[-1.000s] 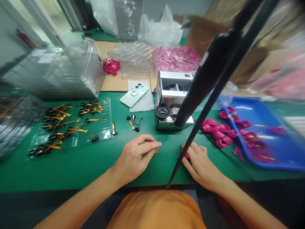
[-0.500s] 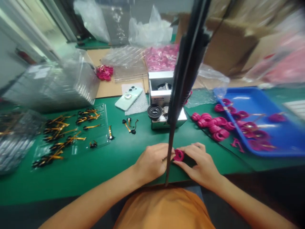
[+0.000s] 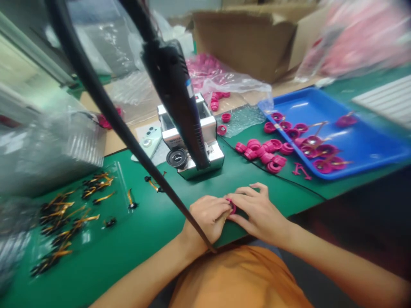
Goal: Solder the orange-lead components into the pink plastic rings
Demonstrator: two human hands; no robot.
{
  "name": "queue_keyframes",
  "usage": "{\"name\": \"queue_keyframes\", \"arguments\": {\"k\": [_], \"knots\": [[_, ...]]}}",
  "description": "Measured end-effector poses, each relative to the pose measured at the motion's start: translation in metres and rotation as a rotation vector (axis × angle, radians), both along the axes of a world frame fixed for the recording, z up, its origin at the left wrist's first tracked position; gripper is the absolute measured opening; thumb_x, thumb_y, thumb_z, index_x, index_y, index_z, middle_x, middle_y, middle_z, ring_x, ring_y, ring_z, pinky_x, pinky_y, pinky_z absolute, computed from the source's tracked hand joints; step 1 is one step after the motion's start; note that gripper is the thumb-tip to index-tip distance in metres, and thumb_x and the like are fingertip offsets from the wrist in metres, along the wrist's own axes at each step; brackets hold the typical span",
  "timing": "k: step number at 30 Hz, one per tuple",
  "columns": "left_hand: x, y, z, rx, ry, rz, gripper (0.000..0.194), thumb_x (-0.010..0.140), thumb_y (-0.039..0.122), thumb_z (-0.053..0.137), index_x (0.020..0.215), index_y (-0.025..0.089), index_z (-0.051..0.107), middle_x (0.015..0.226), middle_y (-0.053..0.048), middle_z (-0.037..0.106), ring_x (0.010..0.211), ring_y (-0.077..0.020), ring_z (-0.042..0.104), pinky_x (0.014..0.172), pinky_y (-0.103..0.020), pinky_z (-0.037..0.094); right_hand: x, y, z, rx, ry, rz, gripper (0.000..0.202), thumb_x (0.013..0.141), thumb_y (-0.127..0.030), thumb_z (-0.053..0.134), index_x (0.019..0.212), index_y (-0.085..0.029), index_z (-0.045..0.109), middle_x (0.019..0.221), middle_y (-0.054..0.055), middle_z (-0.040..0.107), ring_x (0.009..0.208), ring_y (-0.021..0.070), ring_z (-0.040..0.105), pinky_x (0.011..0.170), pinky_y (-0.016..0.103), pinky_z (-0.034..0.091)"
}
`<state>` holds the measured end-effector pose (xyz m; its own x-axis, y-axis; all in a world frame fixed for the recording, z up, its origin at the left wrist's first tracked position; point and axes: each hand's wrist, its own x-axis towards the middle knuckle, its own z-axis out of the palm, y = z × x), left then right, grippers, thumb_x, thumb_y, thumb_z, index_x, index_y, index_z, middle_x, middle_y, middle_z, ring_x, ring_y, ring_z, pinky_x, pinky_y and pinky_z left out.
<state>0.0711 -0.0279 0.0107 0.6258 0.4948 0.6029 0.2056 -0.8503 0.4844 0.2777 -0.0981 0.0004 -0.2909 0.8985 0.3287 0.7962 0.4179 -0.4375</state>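
Close to the table's front edge, both hands meet around a small pink ring-shaped plastic part (image 3: 232,207). My left hand (image 3: 205,219) pinches its left side with the fingertips. From the right, my right hand (image 3: 260,210) holds it between thumb and fingers, its other fingers raised. Fingers hide much of the part, so anything inside it cannot be made out. Several similar pink round parts (image 3: 266,155) lie in a heap beyond my right hand. Two thin pink pieces (image 3: 301,170) rest beside that heap.
A blue tray (image 3: 379,147) at right holds pink parts with ribbon strips. Black parts with orange ribbons (image 3: 64,218) lie on clear plastic at left. A white box (image 3: 210,124) stands ahead, a black ribbed device (image 3: 180,94) before it. A black cord (image 3: 128,137) crosses the view.
The view has swung to the right, so the table's things appear further left. Both hands still hold the pink ring-shaped part, now more covered by the fingers.
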Motion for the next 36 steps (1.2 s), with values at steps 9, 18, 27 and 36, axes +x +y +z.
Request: {"name": "queue_keyframes", "arguments": {"k": [9,18,27,36], "knots": [[0.006,-0.019,0.015,0.490,0.382,0.131,0.020,0.108,0.011,0.059,0.112,0.007,0.079,0.112,-0.014,0.084,0.100,-0.0276,0.075,0.086,-0.042,0.055,0.000,-0.001,-0.001,-0.022,0.043,-0.008,0.035,0.101,-0.019,0.059,0.135,-0.025,0.066,0.126,0.012,0.083,0.122,0.0392,0.076,0.102,0.066,0.048],[0.013,-0.015,0.002,0.422,0.214,0.147,0.020,0.108,0.009,0.061,0.098,0.013,0.078,0.097,-0.008,0.084,0.088,-0.0228,0.076,0.075,-0.039,0.058,0.044,0.031,0.068,-0.107,0.196,-0.023,0.033,0.102,-0.035,0.075,0.133,-0.025,0.071,0.128,0.007,0.083,0.113,0.0300,0.081,0.097,0.050,0.064],[-0.024,0.003,-0.002,0.298,0.215,0.137,0.016,0.107,0.010,0.061,0.110,0.016,0.076,0.104,-0.009,0.084,0.097,-0.0255,0.081,0.092,-0.042,0.070,-0.045,0.146,0.108,0.062,0.672,0.129,0.043,0.096,-0.046,0.081,0.129,-0.025,0.063,0.115,0.004,0.081,0.105,0.0278,0.078,0.094,0.043,0.065],[-0.064,0.017,-0.008,0.040,0.121,0.285,0.022,0.112,0.035,0.064,0.111,0.020,0.079,0.118,-0.010,0.075,0.094,-0.0187,0.078,0.087,-0.031,0.069,-0.047,0.139,0.095,0.091,0.879,0.175,0.018,0.094,-0.026,0.078,0.077,-0.024,0.072,0.072,-0.001,0.068,0.066,0.0174,0.062,0.063,0.032,0.050]]}}
